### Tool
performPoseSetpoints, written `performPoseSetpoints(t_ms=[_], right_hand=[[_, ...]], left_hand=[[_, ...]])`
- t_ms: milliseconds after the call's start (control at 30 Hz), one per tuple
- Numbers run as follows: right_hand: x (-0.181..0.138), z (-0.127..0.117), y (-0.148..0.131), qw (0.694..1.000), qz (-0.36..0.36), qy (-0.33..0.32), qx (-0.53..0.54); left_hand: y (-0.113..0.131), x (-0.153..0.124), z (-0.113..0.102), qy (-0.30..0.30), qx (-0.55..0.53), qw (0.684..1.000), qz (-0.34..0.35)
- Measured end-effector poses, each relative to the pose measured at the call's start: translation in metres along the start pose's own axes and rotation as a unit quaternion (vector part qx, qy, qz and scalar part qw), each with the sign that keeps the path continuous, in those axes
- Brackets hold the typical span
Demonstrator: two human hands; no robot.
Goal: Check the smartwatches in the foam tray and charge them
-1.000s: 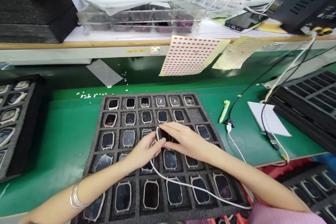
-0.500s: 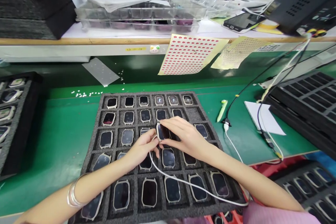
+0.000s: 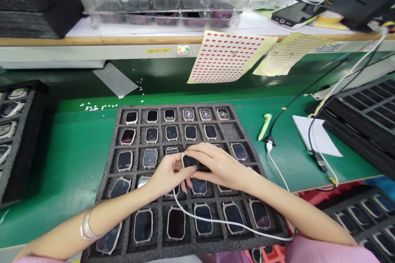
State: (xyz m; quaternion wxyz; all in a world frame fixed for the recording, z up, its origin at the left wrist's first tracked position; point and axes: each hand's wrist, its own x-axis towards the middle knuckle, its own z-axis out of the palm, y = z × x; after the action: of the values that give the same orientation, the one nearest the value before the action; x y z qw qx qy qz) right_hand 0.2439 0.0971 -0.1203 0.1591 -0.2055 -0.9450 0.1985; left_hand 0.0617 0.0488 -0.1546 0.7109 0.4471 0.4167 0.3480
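Observation:
Both my hands meet over the middle of a black foam tray (image 3: 159,224) filled with rows of smartwatch bodies without straps. A smartwatch (image 3: 189,162) with a dark screen and pale frame is held between them, slightly tilted. My left hand (image 3: 168,173) grips it from the left, thumb across the lower screen and fingers partly hidden behind. From above and the right, my right hand (image 3: 220,166) closes its fingers and thumb around the watch. A white cable (image 3: 217,221) runs from beneath my left hand across the tray's lower right; its end at the watch is hidden.
A green pen (image 3: 264,127), a cable joint (image 3: 269,144) and white paper (image 3: 317,135) lie right of the tray. More watch trays stand at left (image 3: 33,131) and lower right. Sticker sheets (image 3: 230,57) hang from the shelf, which carries clear plastic trays (image 3: 163,4).
My left thumb has moved over the smartwatch's lower screen, and the watch sits slightly lower. My right fingers are now more curled over it. The view has shifted a little.

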Motion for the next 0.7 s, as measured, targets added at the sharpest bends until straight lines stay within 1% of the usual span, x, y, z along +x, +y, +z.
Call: performPoseSetpoints(t_ms=[233,400,567,633,700], right_hand=[[-0.003,0.006,0.001,0.999,0.007,0.016,0.033],[-0.006,0.01,0.0,0.997,0.015,0.036,0.071],[-0.007,0.013,0.0,0.994,0.026,0.036,0.097],[-0.007,0.014,-0.001,0.994,0.023,0.038,0.098],[-0.007,0.009,-0.003,0.996,0.02,0.041,0.079]], left_hand=[[0.0,-0.003,-0.002,0.016,0.022,1.0,-0.008],[0.002,-0.003,-0.001,0.013,0.016,1.0,-0.009],[0.002,-0.002,-0.002,0.005,0.007,1.0,-0.017],[0.001,-0.002,-0.003,0.004,0.015,1.0,-0.008],[-0.001,-0.002,-0.002,0.007,0.035,0.999,0.02]])
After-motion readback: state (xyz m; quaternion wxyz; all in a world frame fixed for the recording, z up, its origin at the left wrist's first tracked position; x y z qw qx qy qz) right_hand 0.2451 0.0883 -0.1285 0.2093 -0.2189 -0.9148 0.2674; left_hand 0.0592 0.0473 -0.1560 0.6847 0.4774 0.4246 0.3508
